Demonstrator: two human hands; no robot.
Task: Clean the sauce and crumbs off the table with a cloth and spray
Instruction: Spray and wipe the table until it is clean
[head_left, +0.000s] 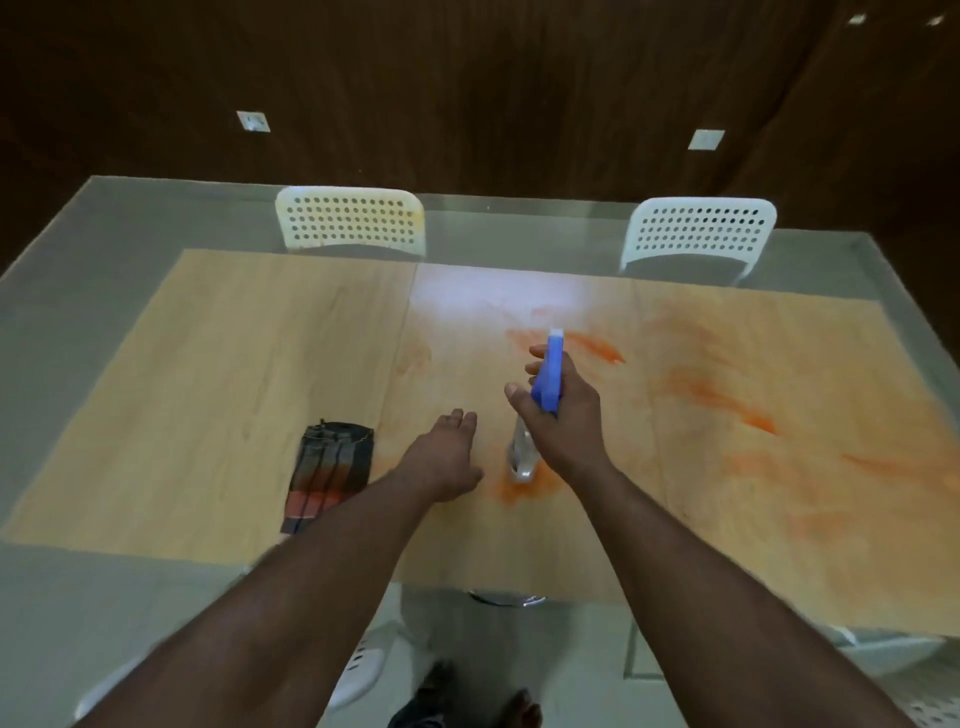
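Here the spray bottle (540, 400), clear-bodied with a blue trigger head, is held above the middle of the wooden tabletop (218, 364), nozzle pointing away from the person. The right hand (563, 415) grips its neck, fingers curled round the trigger and thumb on the near side. Just beyond the nozzle lies an orange sauce streak (592, 347), and directly under the bottle's base sits a rounder orange smear (519, 486). To the left of the bottle, the left hand (447, 457) hovers palm down over the wood, fingers straight and holding nothing. Further left of the bottle, a folded striped cloth (327, 475) lies flat on the tabletop, apart from both hands. Right of the bottle, broad orange smears (748, 410) spread across the wood. Beyond the bottle, at the table's far edge, stand two white perforated chairs (350, 221).
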